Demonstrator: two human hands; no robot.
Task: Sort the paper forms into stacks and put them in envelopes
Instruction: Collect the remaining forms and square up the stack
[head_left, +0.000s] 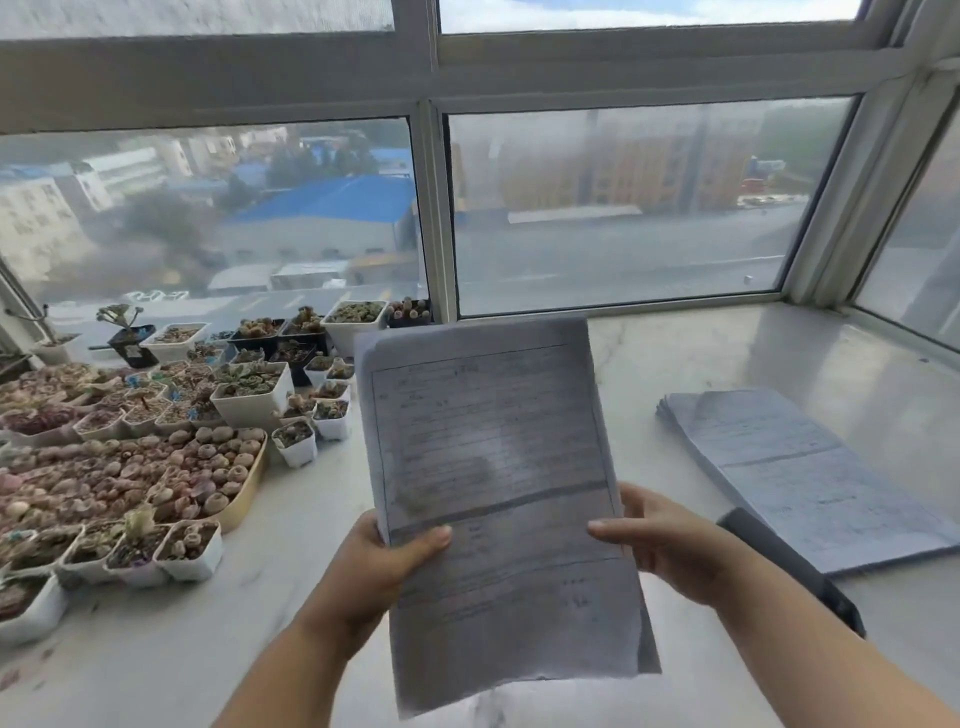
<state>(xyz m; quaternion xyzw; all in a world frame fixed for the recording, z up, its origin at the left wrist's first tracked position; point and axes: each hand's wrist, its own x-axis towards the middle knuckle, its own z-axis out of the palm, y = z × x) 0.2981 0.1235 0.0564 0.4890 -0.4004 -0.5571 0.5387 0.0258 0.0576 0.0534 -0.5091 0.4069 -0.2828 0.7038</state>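
2 hands, left hand (387, 564), right hand (670, 545), pinching forms (493, 457)

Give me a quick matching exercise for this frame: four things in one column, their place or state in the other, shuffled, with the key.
Things:
1. held forms
2. paper stack
3. succulent pots
4. dark object

Places or states:
A. on the sill, left side
B. lying flat on the sill, right side
C. raised off the sill, gripped by left hand and right hand
D. at the stack's near edge, partly behind the right forearm

Pairs: 1-C, 2-B, 3-A, 4-D
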